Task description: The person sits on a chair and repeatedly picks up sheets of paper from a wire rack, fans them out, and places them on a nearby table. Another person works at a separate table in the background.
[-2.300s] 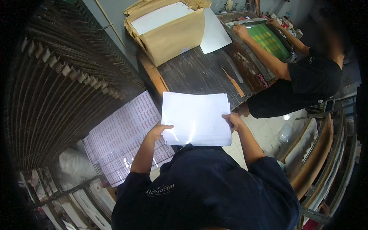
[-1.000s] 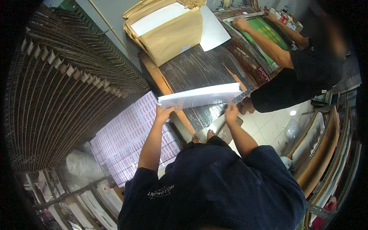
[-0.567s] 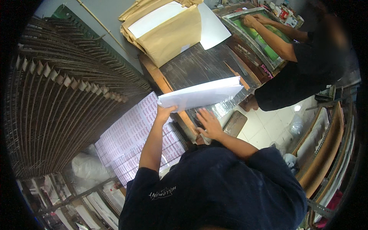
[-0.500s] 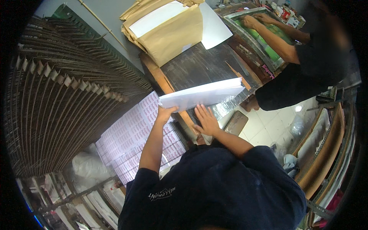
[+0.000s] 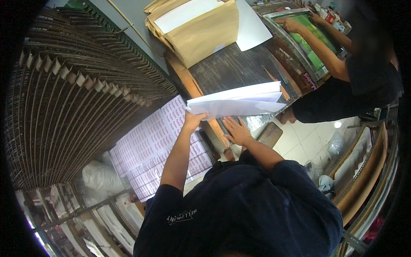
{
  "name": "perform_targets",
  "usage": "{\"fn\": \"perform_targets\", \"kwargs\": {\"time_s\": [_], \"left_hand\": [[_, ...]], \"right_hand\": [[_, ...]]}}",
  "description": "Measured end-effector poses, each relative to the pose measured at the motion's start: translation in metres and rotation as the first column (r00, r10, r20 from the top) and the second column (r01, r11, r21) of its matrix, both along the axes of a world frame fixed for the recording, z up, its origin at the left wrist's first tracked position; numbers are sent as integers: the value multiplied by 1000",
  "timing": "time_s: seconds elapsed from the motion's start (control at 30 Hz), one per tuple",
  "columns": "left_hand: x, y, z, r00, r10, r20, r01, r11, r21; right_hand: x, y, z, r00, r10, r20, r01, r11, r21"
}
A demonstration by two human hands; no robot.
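Note:
A stack of white paper sheets (image 5: 235, 107) stands on its long edge over the near end of the dark worktable (image 5: 227, 68). My left hand (image 5: 195, 121) grips its left end, thumb on the near face. Along the top the sheets fan apart, and the nearest one bows toward me. Low on the near side, my right hand (image 5: 238, 132) is open, its spread fingers touching the stack's bottom edge. Printed sheets with rows of small red marks (image 5: 147, 135) lie on a wire rack below and left of my left hand.
A tall drying rack of many wire shelves (image 5: 81, 124) fills the left. Brown-wrapped paper (image 5: 201, 36) sits at the table's back beside a large white sheet (image 5: 252, 25). At right, a co-worker's hands (image 5: 293, 25) hold a green screen frame (image 5: 314, 60). Boards (image 5: 364, 165) lean lower right.
The stack's sheets have spread further apart along the top. The whole view has shifted, with my hands appearing slightly to the right. The co-worker's hands have moved apart on the frame.

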State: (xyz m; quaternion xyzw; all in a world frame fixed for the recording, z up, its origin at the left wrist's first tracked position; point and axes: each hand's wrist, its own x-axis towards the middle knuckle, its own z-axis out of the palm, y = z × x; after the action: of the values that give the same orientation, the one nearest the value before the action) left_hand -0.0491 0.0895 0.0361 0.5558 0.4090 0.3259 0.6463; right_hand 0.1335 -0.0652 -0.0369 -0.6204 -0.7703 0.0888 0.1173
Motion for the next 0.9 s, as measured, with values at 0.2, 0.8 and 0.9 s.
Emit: {"fn": "perform_targets", "kwargs": {"time_s": [0.2, 0.8, 0.9], "left_hand": [[-3, 1, -8, 1000, 20, 6, -20, 1000, -1], [-3, -5, -10, 1000, 28, 10, -28, 1000, -1], [-4, -2, -13, 999, 20, 28, -20, 1000, -2]], "right_hand": [[73, -97, 16, 660, -751, -23, 726, 645, -238], [56, -120, 4, 171, -877, 450, 973, 79, -218], [60, -126, -1, 550, -835, -15, 832, 549, -73]]}}
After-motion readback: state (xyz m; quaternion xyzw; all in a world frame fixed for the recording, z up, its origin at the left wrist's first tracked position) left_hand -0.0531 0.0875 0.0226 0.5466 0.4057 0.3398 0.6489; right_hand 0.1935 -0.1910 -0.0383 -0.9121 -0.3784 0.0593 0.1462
